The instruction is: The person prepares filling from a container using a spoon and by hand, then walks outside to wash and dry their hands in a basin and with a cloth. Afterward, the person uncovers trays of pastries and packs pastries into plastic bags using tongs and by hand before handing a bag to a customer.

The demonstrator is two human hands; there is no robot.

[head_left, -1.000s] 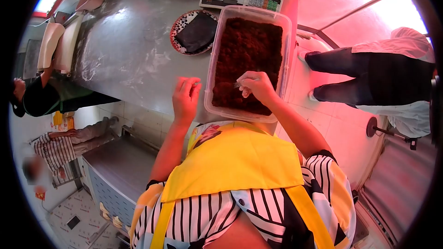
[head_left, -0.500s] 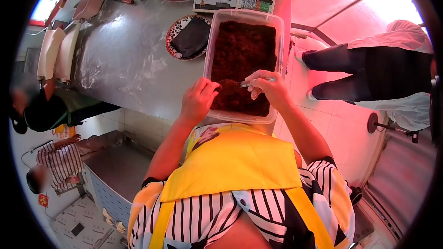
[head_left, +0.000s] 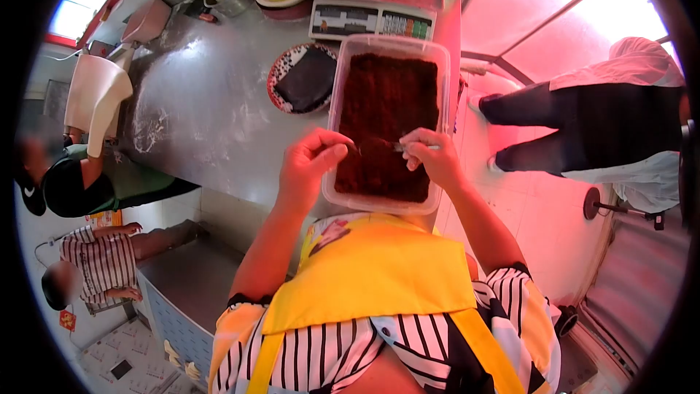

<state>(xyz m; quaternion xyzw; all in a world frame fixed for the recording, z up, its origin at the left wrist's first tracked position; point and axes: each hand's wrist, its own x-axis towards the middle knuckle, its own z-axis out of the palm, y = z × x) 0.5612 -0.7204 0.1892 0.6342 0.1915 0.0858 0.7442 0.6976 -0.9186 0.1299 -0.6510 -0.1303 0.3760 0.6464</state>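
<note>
Over a translucent rectangular plastic tub (head_left: 379, 206) of dark red-brown, crumbly mass (head_left: 390, 98) on the grey metal desk (head_left: 211, 106), the right hand (head_left: 432, 155) grips a slim metal utensil (head_left: 397, 147); the left hand (head_left: 310, 163), finger and thumb close together, is at the tub's left rim, possibly holding something, I cannot tell.

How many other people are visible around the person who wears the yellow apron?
3: a person in a dark top at the picture's left edge, a person in a striped shirt below, and a person in dark trousers at right. Others may be hidden.
</note>
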